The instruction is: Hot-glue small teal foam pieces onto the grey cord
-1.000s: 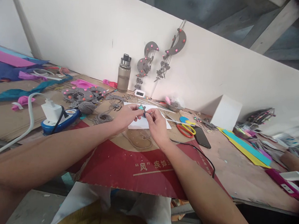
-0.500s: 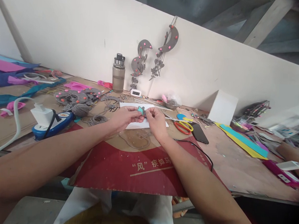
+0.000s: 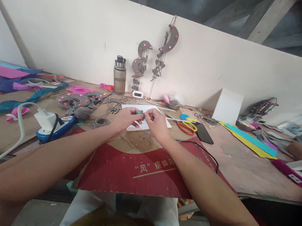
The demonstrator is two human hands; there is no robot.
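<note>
Scissors (image 3: 186, 126) & phone (image 3: 204, 133) just R of hands (image 3: 143, 118).

White wall panel (image 3: 69, 31) runs along the back of the bench (image 3: 239, 171). Grey slanted ceiling with a pale timber beam (image 3: 268, 19) above the panel's top edge. A thin pale pole (image 3: 13, 31) leans against the panel's left end. Even daylight, soft shadows.

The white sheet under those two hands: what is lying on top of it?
Nothing clearly rests on the bare parts of the white sheet. Above it, the left hand and right hand pinch a small teal piece. The hands cover the sheet's middle, so that part stays hidden.
</note>
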